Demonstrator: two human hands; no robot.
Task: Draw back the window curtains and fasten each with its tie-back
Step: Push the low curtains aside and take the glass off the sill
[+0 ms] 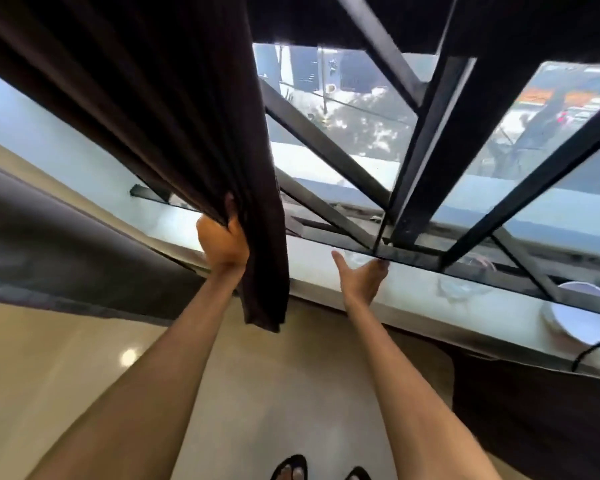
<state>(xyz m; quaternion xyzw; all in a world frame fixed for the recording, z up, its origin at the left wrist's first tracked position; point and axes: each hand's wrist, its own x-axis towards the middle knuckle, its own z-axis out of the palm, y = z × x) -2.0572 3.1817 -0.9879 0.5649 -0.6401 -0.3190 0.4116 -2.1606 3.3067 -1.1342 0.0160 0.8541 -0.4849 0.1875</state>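
Gripping the dark curtain (174, 109), the left hand (224, 245) has its fingers curled into the gathered folds; the fingertips are buried in the cloth and cannot be seen. The curtain's upper end runs out of the picture at the top, and its lower hem hangs loose just below the left wrist. The fabric is matte, dark brown to black, and falls in long narrow pleats.

The right hand (361, 278) is spread, thumb apart from the fingers, and holds nothing. Its fingertips reach the lower edge of the window frame (426, 140); whether they touch it cannot be told, as that area is blurred.

The window frame is made of dark, straight, flat-sided bars crossing at angles, with glass between them. The scene beyond the glass is washed out and hard to read.

Below the window frame runs a pale, glossy sill (413, 306). At the sill's right end sits a round white object (575, 317), partly cut off by the frame bar, with a dark cable (593, 348) trailing from it. Left of the window frame hangs a second panel of grey cloth (49, 244), cut off at the picture's edge. No tie-back can be made out.
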